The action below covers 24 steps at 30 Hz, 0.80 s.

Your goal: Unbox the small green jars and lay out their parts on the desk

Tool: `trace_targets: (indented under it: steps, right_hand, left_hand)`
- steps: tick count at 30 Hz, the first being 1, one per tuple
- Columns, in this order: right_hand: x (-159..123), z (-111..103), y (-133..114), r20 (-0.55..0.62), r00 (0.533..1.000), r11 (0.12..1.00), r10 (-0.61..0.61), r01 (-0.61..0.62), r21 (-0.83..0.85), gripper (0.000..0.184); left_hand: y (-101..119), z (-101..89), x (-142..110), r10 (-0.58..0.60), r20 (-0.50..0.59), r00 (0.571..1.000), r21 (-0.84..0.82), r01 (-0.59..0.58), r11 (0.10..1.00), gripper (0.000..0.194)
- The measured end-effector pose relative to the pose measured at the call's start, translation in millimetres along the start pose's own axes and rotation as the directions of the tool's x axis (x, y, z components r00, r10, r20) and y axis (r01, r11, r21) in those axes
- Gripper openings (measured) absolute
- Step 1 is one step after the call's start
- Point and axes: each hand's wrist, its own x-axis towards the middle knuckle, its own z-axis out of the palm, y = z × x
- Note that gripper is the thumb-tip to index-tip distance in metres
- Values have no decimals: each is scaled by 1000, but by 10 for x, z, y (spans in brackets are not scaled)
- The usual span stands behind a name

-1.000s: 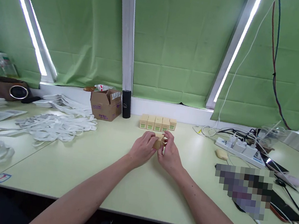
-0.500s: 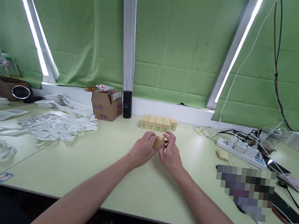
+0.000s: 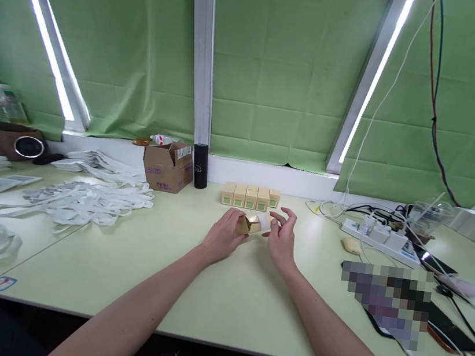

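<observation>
Two hands of yours meet over the table point(image 3: 205, 290), with a small open carton point(image 3: 243, 224) and a white piece point(image 3: 264, 222) between them. Take the carton as the centre of the dial. Your left hand point(image 3: 221, 238) comes in from about 8 o'clock and is the nearer one to it, its thumb and fingers closed round the tan walls. The carton's mouth faces roughly 3 o'clock, towards your other hand, with a loose flap showing there. The white piece lies at that mouth, on the 3 o'clock side; you cannot tell from this view how far it sits within.

Your right hand point(image 3: 282, 243) is the nearer one to the white piece. Its thumb and a fingertip appear to pinch the far end, while the upper fingers are bent and spread apart, lifted off towards 1 o'clock. Carton and piece run along one line, close to 9-to-3, with your hands at opposite ends.

Just beyond, at 12 o'clock, stands a row of small tan cartons point(image 3: 239, 195), the rightmost set slightly back. Farther off, a black cylinder point(image 3: 200, 166) and a cardboard box point(image 3: 168, 166) stand towards 10 o'clock, and a white power strip point(image 3: 380, 242) lies near 3.
</observation>
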Motion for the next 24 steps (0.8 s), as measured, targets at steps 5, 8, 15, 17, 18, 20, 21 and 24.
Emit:
trace_targets:
  steps: [5,8,15,17,18,20,21,24]
  right_hand:
    - [-18,-47,-111,-124,951,949,-284,260,-177,27]
    - [-72,-45,-156,-38,866,846,-498,476,-239,22]
    - [-162,33,-104,282,718,710,-637,688,-150,35]
    - [-148,33,-91,297,711,703,-638,695,-153,38]
    - [-136,26,-86,295,719,708,-629,687,-165,39]
    - [-109,7,-71,277,756,733,-593,649,-202,39]
    - [-95,-4,-62,260,780,749,-570,623,-225,39]
    - [-60,-26,-17,187,837,788,-514,547,-283,35]
  left_hand:
    - [-21,28,-14,-58,-23,998,-48,57,997,52]
    - [-9,20,-15,-70,-12,997,-59,70,996,51]
    - [45,-12,-20,-6,3,1000,-86,6,996,34]
    - [59,-18,-24,-11,12,1000,-101,12,995,36]
    - [66,-21,-25,-16,20,1000,-107,18,994,38]
    - [79,-27,-24,-22,37,999,-116,26,993,43]
    - [83,-30,-22,-24,42,999,-118,29,993,47]
    - [90,-35,-19,-33,52,998,-119,39,992,57]
